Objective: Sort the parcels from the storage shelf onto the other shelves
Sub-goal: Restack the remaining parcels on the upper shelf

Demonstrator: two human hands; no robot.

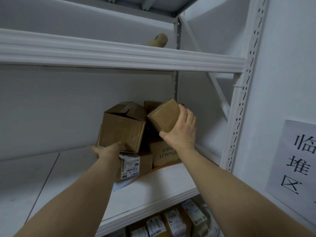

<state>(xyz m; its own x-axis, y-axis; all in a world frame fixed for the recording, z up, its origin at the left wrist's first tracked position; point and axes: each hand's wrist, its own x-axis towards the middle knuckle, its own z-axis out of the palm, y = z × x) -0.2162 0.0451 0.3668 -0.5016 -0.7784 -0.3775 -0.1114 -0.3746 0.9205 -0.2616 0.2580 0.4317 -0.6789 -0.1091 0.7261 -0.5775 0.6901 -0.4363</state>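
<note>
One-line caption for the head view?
Right hand holds a small box, left hand grips a larger box at the shelf.

2 bare arms reach forward and up: the right hand [181, 130] clasps a small box [162, 115], thumb beneath and fingers over its far side, while the left hand [106, 150] meets a larger box's [122, 127] bottom edge, thumb splayed left, fingers hidden.

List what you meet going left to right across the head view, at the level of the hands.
Large box → small box → right hand → shelf upright → paper sign.
</note>
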